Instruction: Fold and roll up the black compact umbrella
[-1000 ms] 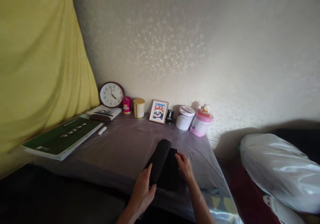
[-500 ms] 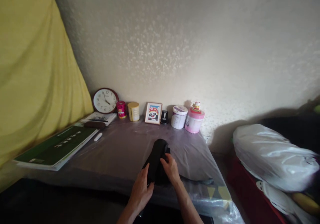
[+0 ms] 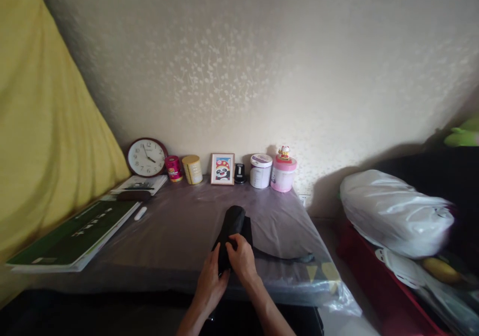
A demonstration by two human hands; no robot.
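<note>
A black rolled-up bundle [image 3: 234, 218], apparently of soft fabric, lies on the table's near half, pointing away from me. My left hand [image 3: 211, 277] is closed around its near left side, fingers along the edge and thumb underneath. Over the top and right side of the roll, my right hand [image 3: 241, 258] presses with bent fingers and thumb. A flat dark flap [image 3: 247, 227] sticks out on the right of the roll. From there a thin dark strip [image 3: 288, 258] trails rightward over the table cover. My palms hide the roll's near end.
Along the wall stand a clock [image 3: 147, 157], a pink can [image 3: 174, 168], a yellow can [image 3: 192, 169], a panda picture frame [image 3: 222, 169] and two round tubs [image 3: 261, 172]. Green-covered books [image 3: 75, 233] lie left on the plastic-covered table [image 3: 168, 226]. A white bag [image 3: 392, 211] sits right.
My right hand has moved left from the roll's right edge onto its top. More of the flap and strip shows on the right. The camera view has shifted slightly.
</note>
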